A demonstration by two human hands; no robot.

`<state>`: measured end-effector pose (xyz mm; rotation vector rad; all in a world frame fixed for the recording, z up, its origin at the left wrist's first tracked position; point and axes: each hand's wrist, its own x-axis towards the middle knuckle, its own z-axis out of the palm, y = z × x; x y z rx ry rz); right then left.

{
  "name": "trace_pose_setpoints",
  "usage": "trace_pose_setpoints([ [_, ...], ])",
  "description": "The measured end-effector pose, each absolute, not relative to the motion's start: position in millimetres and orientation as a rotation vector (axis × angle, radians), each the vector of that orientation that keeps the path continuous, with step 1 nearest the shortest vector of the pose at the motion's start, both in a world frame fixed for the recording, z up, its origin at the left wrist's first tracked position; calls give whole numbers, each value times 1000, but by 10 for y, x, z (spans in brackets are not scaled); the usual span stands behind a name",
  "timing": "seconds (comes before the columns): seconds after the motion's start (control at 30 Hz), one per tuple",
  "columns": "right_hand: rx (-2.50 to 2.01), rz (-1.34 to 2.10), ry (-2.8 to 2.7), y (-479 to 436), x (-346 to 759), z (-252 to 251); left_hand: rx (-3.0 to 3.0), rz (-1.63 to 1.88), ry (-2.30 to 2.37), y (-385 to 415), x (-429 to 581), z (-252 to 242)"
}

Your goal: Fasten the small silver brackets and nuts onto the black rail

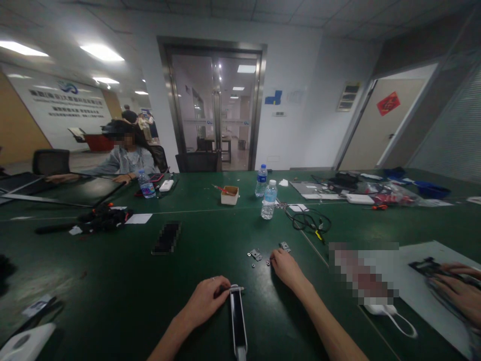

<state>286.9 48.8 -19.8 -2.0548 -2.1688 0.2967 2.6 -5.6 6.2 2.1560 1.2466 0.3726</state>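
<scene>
1. A small metal rod (237,288) is held at its left end by the left hand (210,300); thumb and fingers are pinched together on it, and its other end is left sticking out to the right.
2. The rod is set crosswise over the far end of a long white-framed device (238,323), which lies on the green table (128,291), pointed back toward the wearer.
3. The right hand (284,268) is lowered to the tabletop, fingers curled downward; whether anything is pinched there cannot be told, fingertips being small and partly hidden.
4. A metal plate (285,246) is seen just beyond the right fingers; a nut (268,262) is placed just left of the fingertips.
5. Another metal plate (256,254) is found farther left, between the two hands but beyond the left one, with a second nut (253,265) below it.
6. A water bottle (269,201) is stood upright beyond these parts.
7. Another person's hands (456,288) are seen at far right, well apart.
</scene>
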Motion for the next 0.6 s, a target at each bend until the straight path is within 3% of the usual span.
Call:
trace_pose_setpoints([
  [0.6, -2056, 363, -2126, 409, 2873, -95, 2149, 397, 1238, -40, 11, -10],
])
